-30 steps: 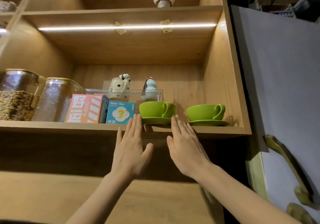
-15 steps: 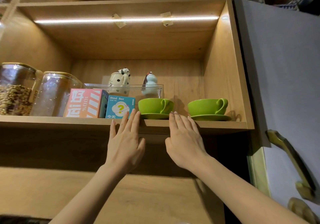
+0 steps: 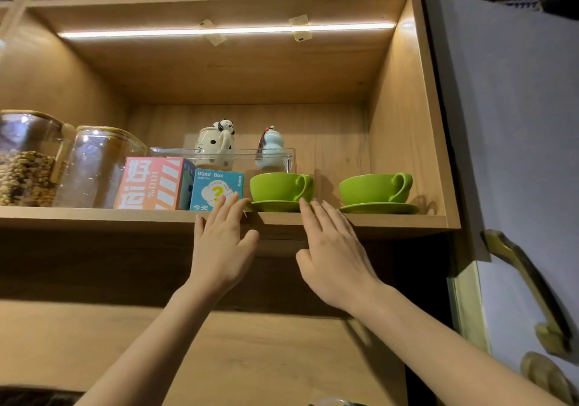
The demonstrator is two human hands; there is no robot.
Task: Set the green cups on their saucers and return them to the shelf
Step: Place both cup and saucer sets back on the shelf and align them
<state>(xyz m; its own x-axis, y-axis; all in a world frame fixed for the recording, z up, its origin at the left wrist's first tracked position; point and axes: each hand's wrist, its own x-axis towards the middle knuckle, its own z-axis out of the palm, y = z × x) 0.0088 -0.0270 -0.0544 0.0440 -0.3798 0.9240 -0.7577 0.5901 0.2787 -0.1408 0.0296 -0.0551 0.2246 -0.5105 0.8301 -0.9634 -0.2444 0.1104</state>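
Two green cups stand on green saucers on the wooden shelf (image 3: 391,220). The left cup (image 3: 277,186) rests on its saucer (image 3: 275,206) near the shelf's front edge; the right cup (image 3: 372,187) sits on its saucer (image 3: 377,208) by the cabinet's right wall. My left hand (image 3: 222,242) is flat and empty, its fingertips at the left rim of the left saucer. My right hand (image 3: 332,249) is likewise flat and empty, fingertips touching the saucer's right rim. Both handles point right.
Left of the cups stand a blue "Blind Box" carton (image 3: 216,191), a pink box (image 3: 150,183) and two glass jars (image 3: 94,167). Behind, a clear tray (image 3: 225,155) holds a panda mug and a pale blue figurine. An open grey door (image 3: 513,123) hangs at right.
Both hands have stayed at the shelf edge on either side of the left saucer, with the fingertips a little further forward against its rim. The camera view has shifted slightly.
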